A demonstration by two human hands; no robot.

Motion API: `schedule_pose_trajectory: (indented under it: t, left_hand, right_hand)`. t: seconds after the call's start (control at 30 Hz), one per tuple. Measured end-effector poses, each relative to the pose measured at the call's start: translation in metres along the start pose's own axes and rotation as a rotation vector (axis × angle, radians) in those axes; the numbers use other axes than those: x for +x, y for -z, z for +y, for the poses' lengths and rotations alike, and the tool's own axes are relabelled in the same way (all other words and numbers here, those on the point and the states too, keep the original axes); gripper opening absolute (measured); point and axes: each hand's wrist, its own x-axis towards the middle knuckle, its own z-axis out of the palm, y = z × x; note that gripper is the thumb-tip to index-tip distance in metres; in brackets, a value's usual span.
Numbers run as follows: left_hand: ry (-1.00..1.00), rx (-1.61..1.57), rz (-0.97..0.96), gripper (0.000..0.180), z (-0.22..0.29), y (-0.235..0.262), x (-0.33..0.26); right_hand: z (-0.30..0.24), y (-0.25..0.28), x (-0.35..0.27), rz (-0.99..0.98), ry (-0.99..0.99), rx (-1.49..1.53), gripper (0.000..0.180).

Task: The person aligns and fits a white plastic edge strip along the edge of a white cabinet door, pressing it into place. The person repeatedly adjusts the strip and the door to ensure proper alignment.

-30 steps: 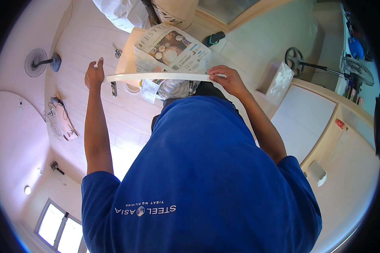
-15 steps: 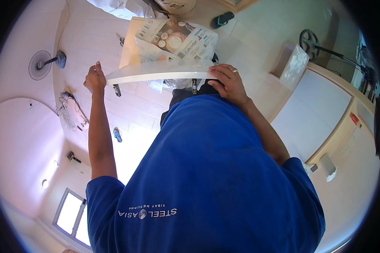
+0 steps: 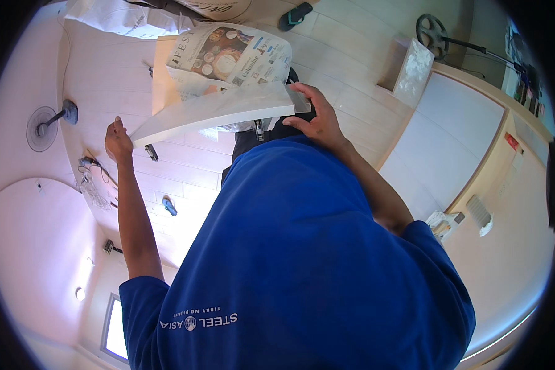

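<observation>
A white cabinet door with a glossy face is held up in front of my blue shirt, its near edge toward me. Metal hinges hang below that edge, one hinge by the left end and another hinge nearer my body. My left hand is closed on the door's left end, thumb up. Around the right end, my right hand grips with fingers over the top and thumb at the near side. A greyish flat strip shows under those fingers; I cannot tell its kind.
Beyond the door, newspaper covers part of a pale wooden board. A fan stands at the left, with a power tool and cords nearby. Slippers lie about the floor. A large white panel is at right.
The view has shifted, so the surroundings sit farther left. The door's left end now sits lower and its right end higher. My right hand's thumb and fingers are spread wider around the right end.
</observation>
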Motion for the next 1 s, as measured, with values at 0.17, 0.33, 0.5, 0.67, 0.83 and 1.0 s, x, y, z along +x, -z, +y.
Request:
schedule_pose_trajectory:
  t: [0.17, 0.33, 0.5, 0.67, 0.83, 1.0]
  left_hand:
    - [0.026, 0.060, -0.032, 0.062, -0.013, -0.002, 0.004]
    - [0.051, 0.093, -0.055, 0.063, -0.008, 0.001, 0.004]
    - [-0.032, 0.089, -0.033, 0.066, -0.001, 0.002, 0.004]
    - [0.020, 0.110, -0.060, 0.061, -0.014, -0.001, 0.008]
    - [-0.018, 0.102, -0.051, 0.058, -0.019, -0.003, 0.010]
    - [-0.006, 0.080, -0.054, 0.055, -0.021, -0.001, 0.002]
  right_hand:
    - [0.022, -0.012, -0.004, -0.022, 0.012, 0.071, 0.056]
    - [0.022, -0.022, -0.003, 0.025, 0.026, 0.096, 0.035]
    - [0.021, -0.029, 0.002, 0.093, 0.024, 0.200, 0.026]
    - [0.019, -0.031, 0.003, 0.095, -0.001, 0.272, 0.022]
    - [0.018, -0.024, 0.003, 0.053, -0.061, 0.297, 0.032]
    - [0.011, -0.017, -0.005, 0.030, -0.211, 0.196, 0.057]
